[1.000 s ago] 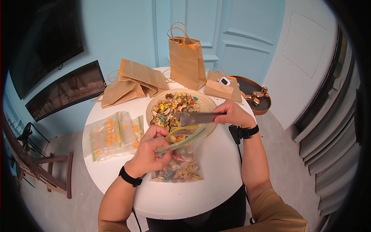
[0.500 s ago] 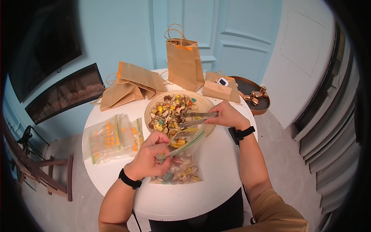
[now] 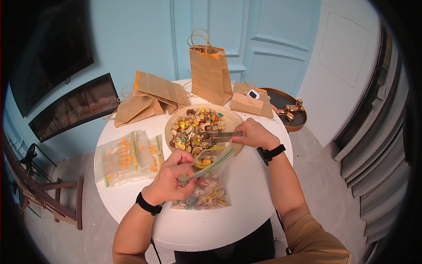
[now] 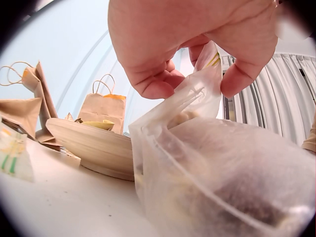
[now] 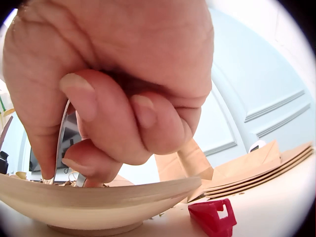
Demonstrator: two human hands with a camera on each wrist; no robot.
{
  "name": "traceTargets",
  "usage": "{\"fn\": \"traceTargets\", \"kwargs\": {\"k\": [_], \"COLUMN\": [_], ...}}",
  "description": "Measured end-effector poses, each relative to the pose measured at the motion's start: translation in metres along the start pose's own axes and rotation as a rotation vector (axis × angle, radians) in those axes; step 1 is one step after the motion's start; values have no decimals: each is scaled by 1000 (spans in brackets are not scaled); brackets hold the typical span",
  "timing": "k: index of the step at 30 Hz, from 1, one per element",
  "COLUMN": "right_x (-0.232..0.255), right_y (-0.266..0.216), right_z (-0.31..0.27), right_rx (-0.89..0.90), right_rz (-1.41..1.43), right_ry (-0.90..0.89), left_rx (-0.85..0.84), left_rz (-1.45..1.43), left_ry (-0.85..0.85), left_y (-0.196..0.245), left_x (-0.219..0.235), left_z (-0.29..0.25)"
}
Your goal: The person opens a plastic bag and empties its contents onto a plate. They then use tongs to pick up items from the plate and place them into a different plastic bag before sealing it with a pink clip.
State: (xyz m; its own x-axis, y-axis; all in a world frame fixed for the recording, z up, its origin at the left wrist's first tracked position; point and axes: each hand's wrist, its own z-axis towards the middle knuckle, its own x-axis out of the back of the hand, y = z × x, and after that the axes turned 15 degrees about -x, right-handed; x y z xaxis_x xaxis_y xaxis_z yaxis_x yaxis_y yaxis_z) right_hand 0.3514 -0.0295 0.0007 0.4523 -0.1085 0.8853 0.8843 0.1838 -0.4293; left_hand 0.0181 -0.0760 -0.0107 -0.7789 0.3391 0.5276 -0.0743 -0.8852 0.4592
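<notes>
My left hand (image 3: 172,177) pinches the zip edge of a clear plastic bag (image 3: 206,193), which stands on the table with dried flower pieces inside and its mouth spread. In the left wrist view the bag (image 4: 222,168) hangs below thumb and fingers. My right hand (image 3: 254,133) grips metal tongs (image 3: 222,135) between thumb and fingers; their tips are over the mixed dried pieces (image 3: 193,127) in the round wooden bowl (image 3: 236,119). In the right wrist view the hand (image 5: 113,89) is above the bowl rim (image 5: 98,197); whether the tongs hold a piece, I cannot tell.
Flattened clear zip bags (image 3: 127,156) lie at the left of the white table (image 3: 193,233). Behind the bowl are an upright paper bag (image 3: 210,72), toppled paper bags (image 3: 154,90) and a flat stack with a white timer (image 3: 252,94). A red object (image 5: 215,217) sits beside the bowl.
The tongs have moved from beside the bag's mouth back over the bowl's pieces, and their arms have come closer together. My left hand has stayed on the bag's edge.
</notes>
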Motion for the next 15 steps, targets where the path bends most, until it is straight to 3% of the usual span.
{"fn": "traceTargets", "kwargs": {"k": [15], "right_x": [10], "right_y": [7], "right_z": [-2], "right_rx": [-49], "right_rz": [161], "right_ry": [-36], "left_rx": [6], "left_rz": [-13], "left_ry": [0], "left_y": [-3], "left_x": [0], "left_z": [-3]}}
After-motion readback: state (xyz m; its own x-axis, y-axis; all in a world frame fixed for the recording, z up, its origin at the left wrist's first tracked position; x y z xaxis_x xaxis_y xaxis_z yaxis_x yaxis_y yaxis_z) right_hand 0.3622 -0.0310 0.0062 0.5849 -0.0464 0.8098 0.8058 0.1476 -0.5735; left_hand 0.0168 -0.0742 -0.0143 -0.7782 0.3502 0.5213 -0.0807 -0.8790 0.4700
